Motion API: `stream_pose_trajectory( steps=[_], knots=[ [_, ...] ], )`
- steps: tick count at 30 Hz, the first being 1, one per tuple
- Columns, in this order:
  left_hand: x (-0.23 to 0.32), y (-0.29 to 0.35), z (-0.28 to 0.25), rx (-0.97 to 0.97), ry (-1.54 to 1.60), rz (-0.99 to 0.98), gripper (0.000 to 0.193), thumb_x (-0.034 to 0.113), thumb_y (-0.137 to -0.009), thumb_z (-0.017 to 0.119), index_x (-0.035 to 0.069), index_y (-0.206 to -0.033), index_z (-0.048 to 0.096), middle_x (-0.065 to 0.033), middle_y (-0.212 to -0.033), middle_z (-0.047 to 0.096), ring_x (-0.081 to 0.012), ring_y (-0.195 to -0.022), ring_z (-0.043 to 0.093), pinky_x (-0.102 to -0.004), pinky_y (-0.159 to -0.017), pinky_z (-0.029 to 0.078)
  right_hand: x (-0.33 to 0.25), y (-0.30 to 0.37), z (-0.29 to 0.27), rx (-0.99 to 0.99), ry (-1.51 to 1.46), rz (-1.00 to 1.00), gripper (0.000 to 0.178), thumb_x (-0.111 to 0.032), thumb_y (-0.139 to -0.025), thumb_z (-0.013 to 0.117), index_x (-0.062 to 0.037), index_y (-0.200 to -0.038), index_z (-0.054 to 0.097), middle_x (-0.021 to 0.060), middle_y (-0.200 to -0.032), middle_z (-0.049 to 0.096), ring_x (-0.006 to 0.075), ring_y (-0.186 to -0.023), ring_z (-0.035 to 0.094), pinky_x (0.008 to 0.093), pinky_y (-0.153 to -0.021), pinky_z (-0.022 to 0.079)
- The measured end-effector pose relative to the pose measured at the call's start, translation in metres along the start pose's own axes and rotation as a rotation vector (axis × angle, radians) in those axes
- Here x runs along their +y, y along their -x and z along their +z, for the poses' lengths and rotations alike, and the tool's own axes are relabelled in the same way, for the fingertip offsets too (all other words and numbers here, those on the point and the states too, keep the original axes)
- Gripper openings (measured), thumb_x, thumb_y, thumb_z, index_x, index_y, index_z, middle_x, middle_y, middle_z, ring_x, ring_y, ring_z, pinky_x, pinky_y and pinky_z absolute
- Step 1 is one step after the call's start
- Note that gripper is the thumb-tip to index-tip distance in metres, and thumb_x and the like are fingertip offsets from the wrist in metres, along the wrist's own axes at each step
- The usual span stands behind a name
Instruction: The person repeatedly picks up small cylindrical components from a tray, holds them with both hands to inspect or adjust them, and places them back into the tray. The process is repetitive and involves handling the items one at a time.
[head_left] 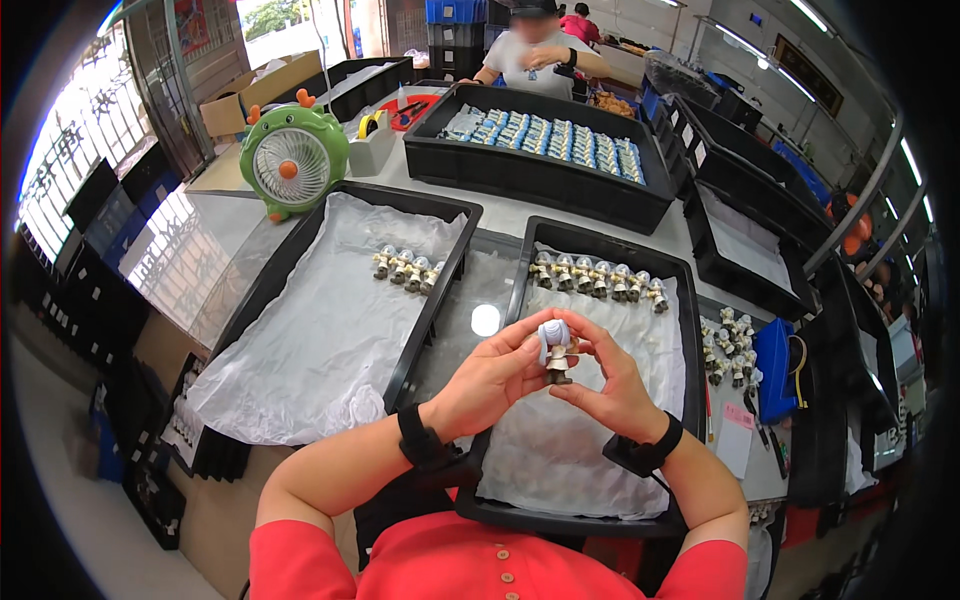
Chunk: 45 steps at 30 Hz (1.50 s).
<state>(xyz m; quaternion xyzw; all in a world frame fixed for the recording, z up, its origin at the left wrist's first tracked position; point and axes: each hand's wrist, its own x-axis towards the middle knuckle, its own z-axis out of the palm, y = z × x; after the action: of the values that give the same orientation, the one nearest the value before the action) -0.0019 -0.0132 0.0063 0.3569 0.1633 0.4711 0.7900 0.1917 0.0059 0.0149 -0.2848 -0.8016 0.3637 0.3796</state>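
The figurine (557, 352) is held between the two hands, standing nearly upright with its pale-haired head up and dark feet down; which way its face points is unclear. The left hand (492, 368) pinches it from one side between thumb and fingers. The right hand (612, 378) curves around the other side, thumb by the feet; whether it grips too, I cannot tell. Both elbows bend outward, forearms angling inward. Beyond the hands, seven figurines (601, 279) line the right tray (688, 350); beyond and left of the left hand, four figurines (417, 273) sit in the left tray (415, 345).
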Motion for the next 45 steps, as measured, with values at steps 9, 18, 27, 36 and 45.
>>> stream_pose_trajectory(
  steps=[9,18,27,36,45],
  knots=[
    [-0.002,0.001,-0.001,0.017,0.001,0.008,0.045,0.019,-0.1,0.038,0.007,-0.143,0.029,-0.0096,-0.134,0.045,-0.0242,-0.121,0.05,-0.0383,-0.099,0.042,0.001,0.001,0.001,0.064,0.06,-0.011,0.071,-0.009,-0.069,0.078,-0.0089,-0.132,0.045,0.0082,-0.129,0.051,0.0207,-0.113,0.053,0.0349,-0.091,0.046],
    [-0.002,0.001,-0.004,0.038,0.07,0.01,0.044,0.018,-0.101,0.035,0.006,-0.143,0.028,-0.0092,-0.135,0.044,-0.0241,-0.121,0.05,-0.0386,-0.098,0.042,0.004,0.002,0.005,0.09,-0.162,0.056,0.07,-0.007,-0.071,0.078,-0.0051,-0.132,0.044,0.0082,-0.129,0.051,0.0175,-0.113,0.053,0.0326,-0.09,0.047],
    [-0.002,-0.001,-0.007,0.093,0.042,-0.007,0.043,0.022,-0.099,0.044,0.007,-0.138,0.037,-0.0075,-0.129,0.05,-0.0229,-0.116,0.054,-0.0372,-0.095,0.045,0.004,0.002,0.005,0.087,-0.16,0.095,0.069,-0.009,-0.07,0.079,-0.0053,-0.13,0.046,0.0073,-0.126,0.055,0.0157,-0.111,0.054,0.0316,-0.088,0.046],
    [-0.001,-0.001,-0.007,0.078,0.08,-0.019,0.041,0.018,-0.1,0.039,0.004,-0.138,0.036,-0.0112,-0.127,0.051,-0.026,-0.114,0.055,-0.0392,-0.097,0.044,0.007,0.003,0.006,0.09,-0.104,0.083,0.066,-0.011,-0.07,0.08,-0.0055,-0.127,0.049,0.0066,-0.123,0.057,0.0157,-0.107,0.057,0.0315,-0.087,0.046],
    [-0.001,-0.001,-0.009,0.058,0.086,-0.029,0.038,0.016,-0.099,0.039,0.005,-0.136,0.037,-0.0089,-0.131,0.048,-0.0229,-0.116,0.054,-0.0394,-0.098,0.044,0.01,0.004,0.005,0.075,-0.044,0.089,0.07,-0.015,-0.069,0.08,-0.0061,-0.13,0.047,0.0081,-0.124,0.057,0.0185,-0.109,0.057,0.0327,-0.088,0.046]
  ],
)
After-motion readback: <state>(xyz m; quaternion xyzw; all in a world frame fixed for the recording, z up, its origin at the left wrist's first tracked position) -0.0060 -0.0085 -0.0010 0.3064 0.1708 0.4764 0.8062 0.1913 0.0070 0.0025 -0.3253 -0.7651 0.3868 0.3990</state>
